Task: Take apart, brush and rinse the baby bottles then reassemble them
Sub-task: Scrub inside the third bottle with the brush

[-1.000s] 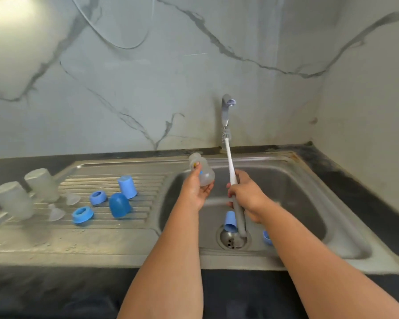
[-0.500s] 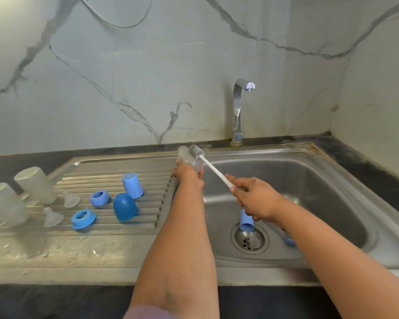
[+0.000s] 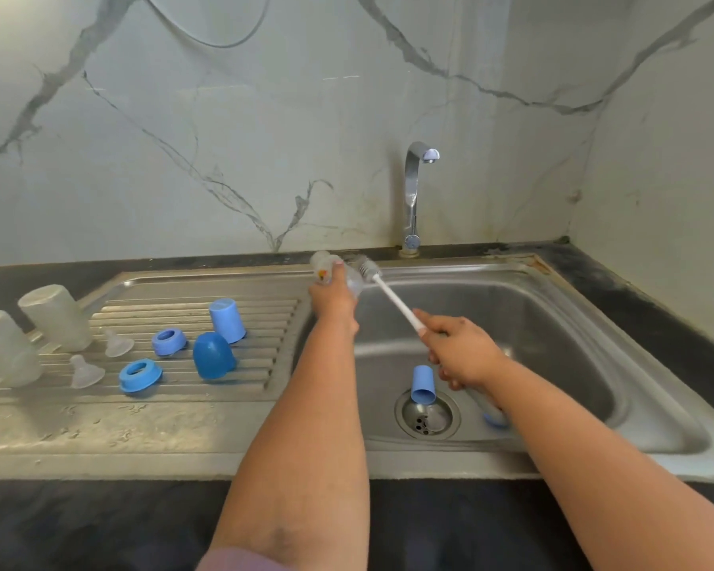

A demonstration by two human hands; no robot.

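Left hand grips clear bottle – right hand grips brush, bristles at bottle mouth.

Left hand around bottle, right hand gripping brush

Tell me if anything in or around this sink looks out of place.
Yes. A blue cap lies tipped on its side in the basin, resting on the rim of the drain, apart from the other blue parts standing on the drainboard. It could block draining water.
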